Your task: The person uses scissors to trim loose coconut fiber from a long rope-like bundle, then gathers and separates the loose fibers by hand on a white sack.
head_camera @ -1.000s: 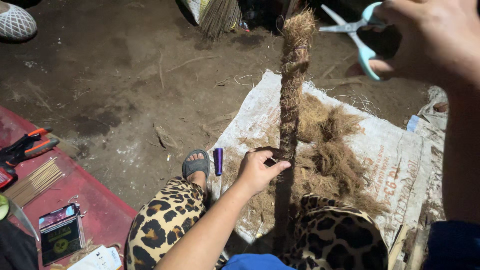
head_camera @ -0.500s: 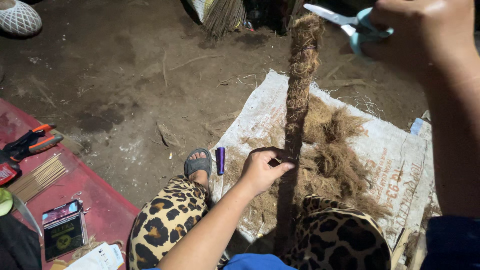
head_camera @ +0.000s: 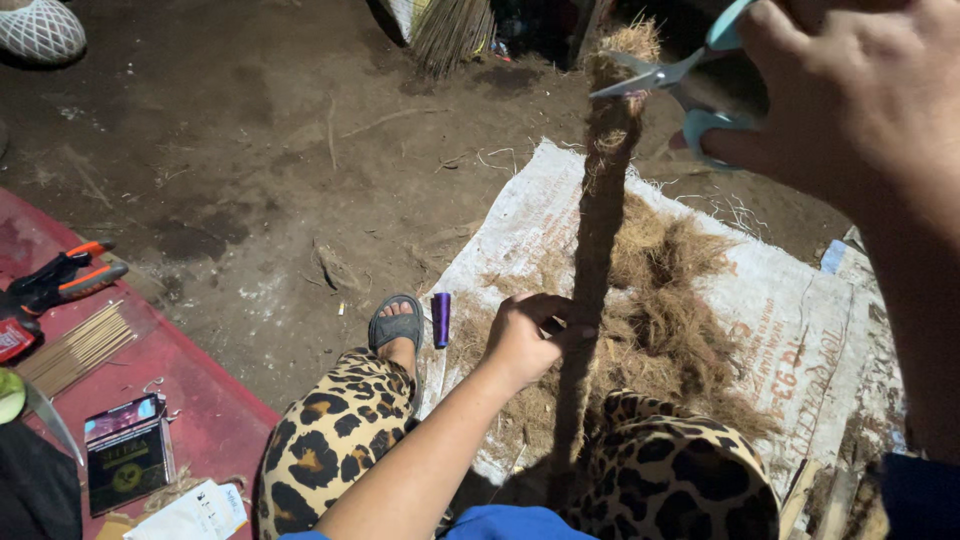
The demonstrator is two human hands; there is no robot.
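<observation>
Leopard-print knees at bottom edge, one sandalled foot ahead, purple tube just beside it. Fibre heap on a white sack (red mat with pliers off left). Left hand clamped on the upright fibre rope low down. Right hand, raised, grips teal scissors, blades open at the rope's top.

Two hands (left, right), one pole, one scissors, one sack, one purple spool, one pliers, one stick bundle, one sandal.
</observation>
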